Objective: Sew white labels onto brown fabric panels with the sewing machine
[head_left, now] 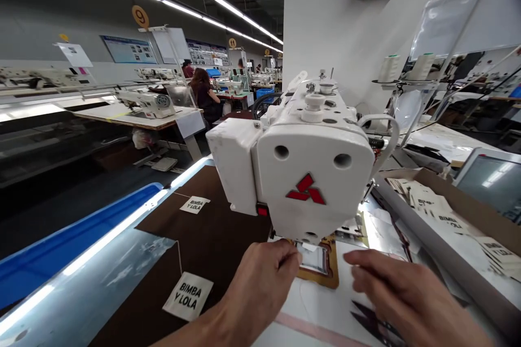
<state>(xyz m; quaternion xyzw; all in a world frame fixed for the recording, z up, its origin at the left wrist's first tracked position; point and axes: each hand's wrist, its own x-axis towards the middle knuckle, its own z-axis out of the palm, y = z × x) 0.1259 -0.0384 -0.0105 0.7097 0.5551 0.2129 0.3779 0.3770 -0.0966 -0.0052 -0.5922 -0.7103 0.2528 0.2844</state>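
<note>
My left hand (264, 276) is closed in a pinch at the left edge of a tan frame plate (332, 274) under the sewing machine head (311, 173). A small white piece (310, 247) shows beside its fingertips; what exactly it pinches is hidden. To the right of the plate, my right hand (401, 284) has its fingers curled. Dark scissors (368, 319) with parted blades show beneath it, apparently held in the palm, their handles mostly covered. Two BIMBA Y LOLA labels (188, 296) lie on dark brown material (154, 282) at the left, each with a thread.
A box (443, 244) of stacked labels stands at the right, next to a screen (492, 179). A blue bin (81, 249) is beyond the table's left edge. Thread cones (389, 69) stand behind the machine. A co-worker (205, 95) sits farther back.
</note>
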